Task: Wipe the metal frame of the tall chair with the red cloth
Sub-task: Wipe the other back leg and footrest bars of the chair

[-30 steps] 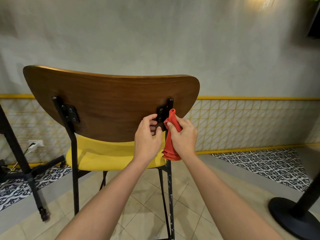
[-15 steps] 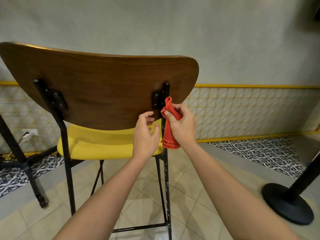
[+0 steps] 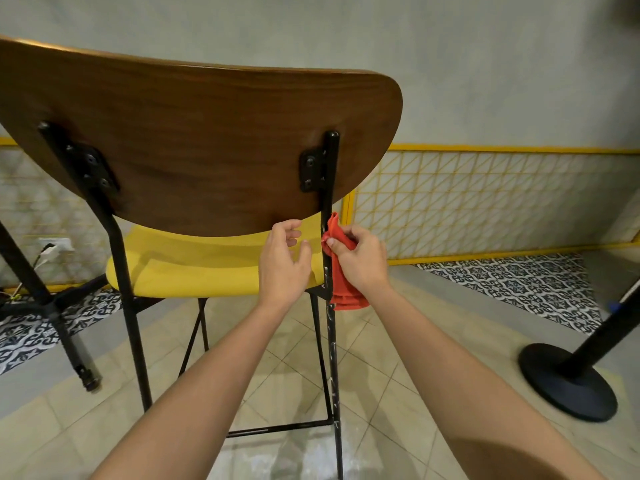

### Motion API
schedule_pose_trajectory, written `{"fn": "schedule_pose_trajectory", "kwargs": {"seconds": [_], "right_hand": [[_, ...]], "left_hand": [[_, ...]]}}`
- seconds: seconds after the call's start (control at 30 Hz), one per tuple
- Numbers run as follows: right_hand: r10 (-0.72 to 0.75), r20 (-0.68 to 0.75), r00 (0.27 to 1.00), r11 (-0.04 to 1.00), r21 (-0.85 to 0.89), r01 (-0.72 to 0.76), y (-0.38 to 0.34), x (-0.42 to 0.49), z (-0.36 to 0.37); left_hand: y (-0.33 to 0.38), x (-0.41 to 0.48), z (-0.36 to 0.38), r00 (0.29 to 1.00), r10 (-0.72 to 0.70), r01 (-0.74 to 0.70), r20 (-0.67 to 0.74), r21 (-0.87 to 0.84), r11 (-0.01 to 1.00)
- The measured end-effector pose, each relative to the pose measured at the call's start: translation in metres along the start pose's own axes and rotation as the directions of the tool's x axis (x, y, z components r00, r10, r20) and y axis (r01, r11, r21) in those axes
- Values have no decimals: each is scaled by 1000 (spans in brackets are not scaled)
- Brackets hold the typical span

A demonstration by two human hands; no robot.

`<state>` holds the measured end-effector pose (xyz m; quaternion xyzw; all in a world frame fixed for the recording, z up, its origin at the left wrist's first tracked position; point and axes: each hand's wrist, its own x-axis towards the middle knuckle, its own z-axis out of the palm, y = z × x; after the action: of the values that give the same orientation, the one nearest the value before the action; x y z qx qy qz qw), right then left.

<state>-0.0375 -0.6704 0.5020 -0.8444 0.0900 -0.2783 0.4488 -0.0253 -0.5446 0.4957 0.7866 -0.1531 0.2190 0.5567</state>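
A tall chair stands in front of me, seen from behind, with a brown wooden backrest [image 3: 194, 140], a yellow seat [image 3: 194, 268] and a black metal frame [image 3: 333, 358]. My right hand [image 3: 362, 259] grips a folded red cloth [image 3: 341, 289] and presses it against the right rear upright, just below the backrest. The cloth's lower end hangs beside the seat's corner. My left hand [image 3: 284, 263] hovers to the left of that upright with its fingers apart, holding nothing. The frame's left upright [image 3: 130, 306] is untouched.
A black table leg [image 3: 52, 313] and foot stand at the left on patterned tile. A black post with a round base [image 3: 568, 382] stands at the right. A wall socket with a plugged cable [image 3: 52, 245] sits low on the left wall. Beige floor tiles lie beneath the chair.
My right hand has slid the red cloth down the right upright, from the bracket to below the backrest. My left hand has come off the upright. The view has moved closer.
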Motion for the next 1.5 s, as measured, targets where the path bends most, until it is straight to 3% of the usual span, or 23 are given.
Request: {"fn": "schedule_pose_trajectory", "kwargs": {"seconds": [0.13,0.27,0.47,0.63,0.93,1.1,1.23,1.37,1.5], "right_hand": [[-34,-148,988,988,143,56,-24,3,-4],[-71,-251,965,991,97,98,-34,-2,2],[44,-222,974,999,24,-39,-6,-15,23],[35,-215,976,999,20,-31,3,-19,28],[153,-58,987,987,-44,-155,31,-39,23],[-59,-223,973,997,30,68,-1,-19,14],[-306,-326,895,952,-115,283,-20,-2,8],[-587,-230,777,787,-387,480,0,-1,3],[-671,-36,740,651,-506,566,13,-6,6]], "left_hand": [[1,-1,3,1000,22,-22,9,9,1000],[0,-1,4,999,41,-41,11,25,999],[-9,-3,5,1000,15,-15,26,12,1000],[-18,-4,7,999,-10,10,34,27,1000],[-23,-15,16,997,-50,47,66,41,998],[-19,-11,13,997,-43,42,56,23,999],[-19,-7,7,998,-41,40,41,28,999],[-19,-5,4,998,-53,52,25,23,998],[-19,-10,5,997,-58,56,49,31,998]]}}
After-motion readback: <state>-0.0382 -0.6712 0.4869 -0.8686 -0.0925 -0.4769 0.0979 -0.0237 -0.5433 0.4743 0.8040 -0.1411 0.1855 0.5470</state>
